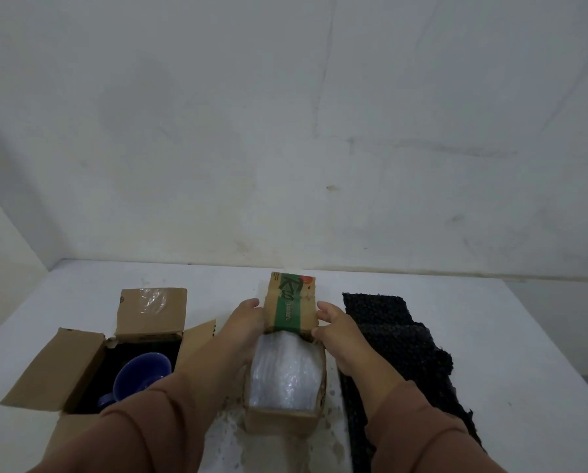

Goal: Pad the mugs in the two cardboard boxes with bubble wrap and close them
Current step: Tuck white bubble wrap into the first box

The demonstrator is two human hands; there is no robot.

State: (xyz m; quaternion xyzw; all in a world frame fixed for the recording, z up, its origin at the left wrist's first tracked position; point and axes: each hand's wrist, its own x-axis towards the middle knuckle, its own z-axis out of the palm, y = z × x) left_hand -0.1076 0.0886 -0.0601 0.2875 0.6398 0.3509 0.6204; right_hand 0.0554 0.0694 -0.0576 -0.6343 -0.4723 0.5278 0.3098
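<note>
A small cardboard box stands in the middle of the table, stuffed with clear bubble wrap. Its far flap, printed green, stands upright. My left hand holds the flap's left edge and my right hand pinches its right edge near the hinge. To the left a larger cardboard box lies open with its flaps spread. A blue mug lies inside it on a dark lining, partly hidden by my left sleeve.
A black sheet of bubble wrap lies flat on the white table just right of the small box. A grey wall rises right behind the table's far edge. The tabletop near the small box looks worn and speckled.
</note>
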